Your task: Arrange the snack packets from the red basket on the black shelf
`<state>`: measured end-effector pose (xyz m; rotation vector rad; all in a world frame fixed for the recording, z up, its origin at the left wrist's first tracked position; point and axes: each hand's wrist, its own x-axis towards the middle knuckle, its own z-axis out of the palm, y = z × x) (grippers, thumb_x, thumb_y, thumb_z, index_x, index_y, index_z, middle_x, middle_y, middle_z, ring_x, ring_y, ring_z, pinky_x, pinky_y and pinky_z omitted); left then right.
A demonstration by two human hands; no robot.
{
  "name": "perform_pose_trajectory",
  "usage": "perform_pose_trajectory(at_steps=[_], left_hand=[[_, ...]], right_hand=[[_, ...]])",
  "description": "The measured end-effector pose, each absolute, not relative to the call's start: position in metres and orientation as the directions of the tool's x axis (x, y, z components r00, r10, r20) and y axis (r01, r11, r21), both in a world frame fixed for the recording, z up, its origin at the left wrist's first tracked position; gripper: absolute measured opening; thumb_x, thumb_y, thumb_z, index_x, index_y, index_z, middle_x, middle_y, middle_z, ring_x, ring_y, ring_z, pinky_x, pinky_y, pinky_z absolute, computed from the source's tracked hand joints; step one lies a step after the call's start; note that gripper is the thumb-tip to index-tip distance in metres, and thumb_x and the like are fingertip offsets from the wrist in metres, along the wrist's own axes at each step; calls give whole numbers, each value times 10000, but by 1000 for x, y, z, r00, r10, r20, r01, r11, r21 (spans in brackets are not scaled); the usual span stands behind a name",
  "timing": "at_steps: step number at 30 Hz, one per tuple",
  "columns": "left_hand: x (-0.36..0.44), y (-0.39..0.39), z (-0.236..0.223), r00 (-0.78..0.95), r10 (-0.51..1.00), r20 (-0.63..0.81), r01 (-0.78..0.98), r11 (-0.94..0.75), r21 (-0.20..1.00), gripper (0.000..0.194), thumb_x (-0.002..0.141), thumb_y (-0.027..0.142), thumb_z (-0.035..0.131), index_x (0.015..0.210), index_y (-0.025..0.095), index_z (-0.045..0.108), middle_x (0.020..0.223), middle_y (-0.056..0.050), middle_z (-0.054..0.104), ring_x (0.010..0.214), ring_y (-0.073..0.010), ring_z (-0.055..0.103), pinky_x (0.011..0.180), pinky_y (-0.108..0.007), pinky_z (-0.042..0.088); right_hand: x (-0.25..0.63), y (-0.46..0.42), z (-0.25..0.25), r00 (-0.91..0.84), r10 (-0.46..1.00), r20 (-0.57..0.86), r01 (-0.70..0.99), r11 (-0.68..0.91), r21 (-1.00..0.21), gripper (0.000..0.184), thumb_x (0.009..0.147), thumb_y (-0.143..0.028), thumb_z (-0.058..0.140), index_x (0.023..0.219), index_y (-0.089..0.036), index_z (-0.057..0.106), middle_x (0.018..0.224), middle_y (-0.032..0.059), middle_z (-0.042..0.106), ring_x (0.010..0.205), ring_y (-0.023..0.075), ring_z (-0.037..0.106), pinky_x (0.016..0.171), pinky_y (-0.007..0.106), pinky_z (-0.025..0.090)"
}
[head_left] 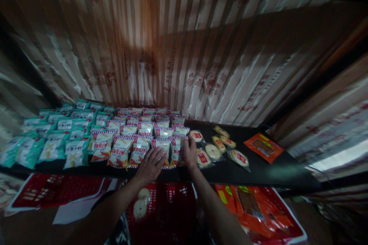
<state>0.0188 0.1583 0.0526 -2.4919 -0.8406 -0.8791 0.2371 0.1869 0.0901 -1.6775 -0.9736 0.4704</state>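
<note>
My left hand [151,164] lies flat with fingers spread on the front row of red-and-white striped snack packets [140,149] on a black shelf [258,168]. My right hand [189,152] rests at the right end of that row, fingers on a striped packet [176,149], apart from a round clear-wrapped cracker [202,157]. Neither hand grips anything.
Teal snack packets [54,138] fill the shelf's left part. Several round and oblong wrapped crackers [227,142] and an orange packet [263,146] lie to the right. Below stand a red basket [169,206] with round crackers and a box of orange packets [253,206]. A striped curtain hangs behind.
</note>
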Motion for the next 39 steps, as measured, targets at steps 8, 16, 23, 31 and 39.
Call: perform_pose_trajectory(at_steps=[8,16,23,31,39], left_hand=[[18,157,52,629,416,657,642,-755,-137,509,837,200,546,1338,165,464,1436,-113,430,1406,-277,241,1139,-464,256],[19,160,48,617,405,674,644,-753,-137,529,827,214,563,1343,167,454,1443,-117,422,1404,-273,249,1146,-466,244],[19,159,51,618,401,676,645,-751,-143,504,841,211,544,1337,173,464,1441,-109,418,1399,-283,259,1121,-478,283],[21,158,54,606,408,682,654,-744,-136,496,840,232,552,1327,180,477,1441,-96,423,1394,-267,267,1136,-453,262],[21,158,51,609,414,676,672,-723,-163,480,849,268,546,1320,197,493,1438,-80,433,1387,-259,282,1150,-444,234]], right_hand=[[271,223,93,507,860,64,311,-113,-944,695,816,-601,429,1358,-167,474,1337,111,557,1223,251,525,1043,364,391],[280,250,89,486,872,60,280,-90,-956,560,750,-399,542,1252,-150,524,1049,93,696,959,213,656,870,351,508],[282,253,98,423,906,2,273,-126,-954,257,697,-318,562,887,-176,662,859,59,732,791,204,677,732,307,529],[288,271,109,466,884,16,272,-126,-954,411,756,-465,559,1048,-194,659,976,77,727,932,219,673,782,298,531],[291,294,125,285,940,186,580,-15,-814,489,846,-500,466,1252,-243,561,1303,62,592,1235,207,520,1042,364,388]])
